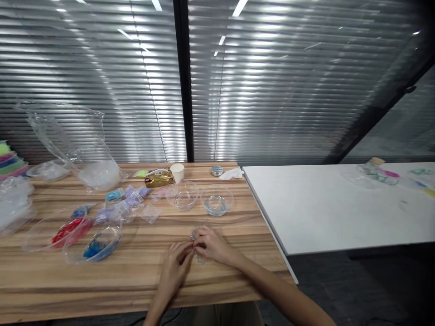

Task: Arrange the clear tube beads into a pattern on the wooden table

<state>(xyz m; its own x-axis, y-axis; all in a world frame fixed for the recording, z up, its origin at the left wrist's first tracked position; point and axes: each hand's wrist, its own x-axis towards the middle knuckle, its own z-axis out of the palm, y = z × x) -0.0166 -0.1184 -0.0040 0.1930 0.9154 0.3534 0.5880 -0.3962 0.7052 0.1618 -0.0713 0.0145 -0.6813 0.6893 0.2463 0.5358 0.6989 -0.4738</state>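
My left hand (177, 261) and my right hand (211, 244) meet low over the front of the wooden table, with fingertips pinched close together. What they pinch between them is too small to name. A small silvery bit (192, 237) shows at the right fingertips. Under and around the hands lies a patch of clear, greyish small pieces (201, 260), partly hidden by the fingers. Just beyond the hands stand two clear plastic bowls; the right bowl (217, 206) has pale blue pieces in it, and the left bowl (182, 195) looks transparent throughout.
On the left are clear dishes with red pieces (68, 232) and blue pieces (95, 246). Small bags of purple pieces (127, 201), a gold packet (159, 178) and a paper cup (177, 172) sit behind. A tissue (232, 174) lies near the white table (322, 208) at right.
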